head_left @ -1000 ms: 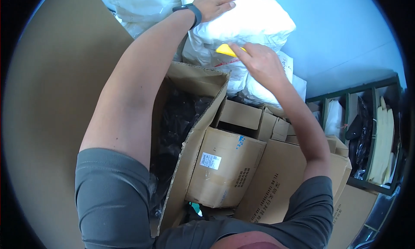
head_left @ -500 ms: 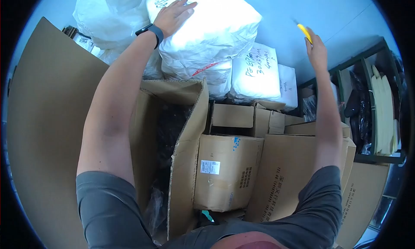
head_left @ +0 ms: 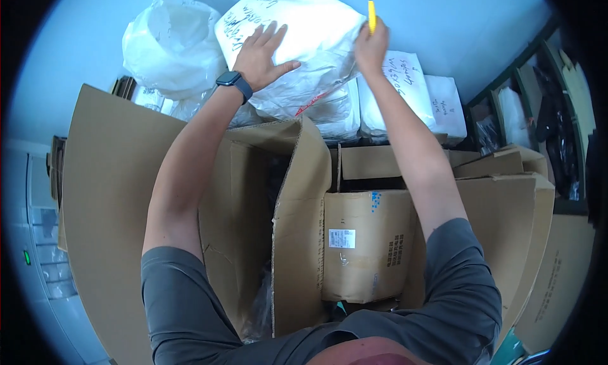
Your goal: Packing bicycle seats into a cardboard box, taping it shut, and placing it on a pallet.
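Observation:
A big white plastic-wrapped package [head_left: 316, 32] with handwriting on it rests on top of other white bundles at the back. My left hand [head_left: 258, 58], a dark watch on its wrist, presses flat on its near left side, fingers spread. In my right hand [head_left: 372, 45] is a yellow utility knife [head_left: 372, 17], its tip pointing up and away from me. That hand is at the package's right edge; whether it touches the plastic I cannot tell. The right fingers are wrapped round the handle and slightly blurred.
Below my left arm stands a tall open cardboard box [head_left: 244, 194] with dark plastic inside. A closed carton [head_left: 367, 270] is beside it, with more cardboard to the right. White bundles [head_left: 405, 93] lie behind; a clear plastic bag [head_left: 174, 45] is at left, a shelf rack [head_left: 525, 93] at right.
My right hand has swung left with the knife, from beside the wall to the package's right edge. My left hand has slid down the package a little. The view has shifted.

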The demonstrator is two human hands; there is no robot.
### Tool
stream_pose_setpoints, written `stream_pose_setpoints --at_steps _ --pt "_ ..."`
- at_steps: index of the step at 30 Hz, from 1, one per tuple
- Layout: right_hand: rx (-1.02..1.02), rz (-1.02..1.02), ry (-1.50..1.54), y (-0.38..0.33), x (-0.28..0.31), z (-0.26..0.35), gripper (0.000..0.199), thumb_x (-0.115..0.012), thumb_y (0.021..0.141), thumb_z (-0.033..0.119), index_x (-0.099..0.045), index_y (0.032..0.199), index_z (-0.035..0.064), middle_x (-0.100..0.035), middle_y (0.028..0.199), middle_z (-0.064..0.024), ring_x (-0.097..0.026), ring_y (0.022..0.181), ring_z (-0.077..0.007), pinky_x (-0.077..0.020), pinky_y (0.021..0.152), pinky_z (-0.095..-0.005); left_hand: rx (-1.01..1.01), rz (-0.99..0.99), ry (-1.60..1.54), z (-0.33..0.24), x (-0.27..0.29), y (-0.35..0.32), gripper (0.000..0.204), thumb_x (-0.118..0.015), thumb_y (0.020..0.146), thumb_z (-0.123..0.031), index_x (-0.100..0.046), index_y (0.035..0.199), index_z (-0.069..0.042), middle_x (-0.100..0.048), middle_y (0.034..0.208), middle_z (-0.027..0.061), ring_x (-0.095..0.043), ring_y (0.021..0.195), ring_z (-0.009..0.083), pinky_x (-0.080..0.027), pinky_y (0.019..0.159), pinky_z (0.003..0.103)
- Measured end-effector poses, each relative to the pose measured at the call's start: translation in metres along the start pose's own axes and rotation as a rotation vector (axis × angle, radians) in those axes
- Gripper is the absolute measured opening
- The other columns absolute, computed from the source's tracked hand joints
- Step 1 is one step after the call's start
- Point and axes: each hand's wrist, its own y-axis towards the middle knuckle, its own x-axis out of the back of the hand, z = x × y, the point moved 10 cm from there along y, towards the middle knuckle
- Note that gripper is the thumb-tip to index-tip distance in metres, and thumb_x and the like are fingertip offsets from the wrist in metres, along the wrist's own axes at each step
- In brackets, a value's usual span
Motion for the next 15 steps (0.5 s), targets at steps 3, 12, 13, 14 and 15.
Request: stream_pose_setpoints --at_steps 3,12,13,14,15 --pt "0.412 0.140 0.109 -0.026 0.058 0.077 0.045 -0.065 0.105 0.011 -0.059 0.149 -0.0005 -0.068 0.119 -0.0245 -0.068 0.105 -0.0452 -0.0562 0.091 -0.0527 0.007 0.030 0.006 0.006 0.008 -0.013 0.083 -0.067 0.100 -0.068 -0.048 0.167 -0.022 -0.046 0.172 0.0157 -0.041 0.157 0.0470 -0.042 0.125 0.055" --pt "1.159 0.902 -0.084 -0.180 0.006 0.210 0.056 -0.080 0.088 0.018 -0.068 0.142 0.0105 -0.072 0.103 -0.0071 -0.074 0.093 -0.0259 -0.0608 0.080 -0.0394 -0.089 -0.057 0.090 0.015 0.009 -0.021 0.070 -0.053 0.107 -0.071 -0.046 0.168 -0.037 -0.052 0.168 0.0090 -0.052 0.151 0.0423 -0.050 0.122 0.051" --pt "1.206 0.870 -0.151 -0.179 -0.010 0.212 0.052 -0.078 0.090 0.017 -0.068 0.140 0.0106 -0.071 0.102 -0.0068 -0.074 0.093 -0.0265 -0.0607 0.080 -0.0400 -0.098 -0.063 0.090 0.014 0.005 -0.015 0.070 -0.053 0.107 -0.071 -0.046 0.168 -0.037 -0.052 0.168 0.0090 -0.052 0.151 0.0423 -0.050 0.122 0.051" --pt "1.252 0.838 -0.221 -0.178 -0.018 0.212 0.049 -0.076 0.091 0.017 -0.068 0.139 0.0107 -0.071 0.101 -0.0065 -0.074 0.094 -0.0272 -0.0606 0.079 -0.0407 -0.098 -0.056 0.088 0.012 0.000 -0.008 0.072 -0.049 0.105 -0.075 -0.046 0.167 -0.039 -0.052 0.169 0.0079 -0.051 0.152 0.0424 -0.050 0.121 0.052" --pt "1.250 0.831 -0.233 -0.169 -0.014 0.207 0.049 -0.076 0.091 0.017 -0.068 0.139 0.0107 -0.071 0.101 -0.0065 -0.074 0.094 -0.0272 -0.0606 0.079 -0.0407 -0.099 -0.049 0.085 0.011 -0.005 -0.003 0.074 -0.046 0.104 -0.080 -0.046 0.167 -0.041 -0.052 0.169 0.0067 -0.050 0.153 0.0425 -0.050 0.121 0.052"
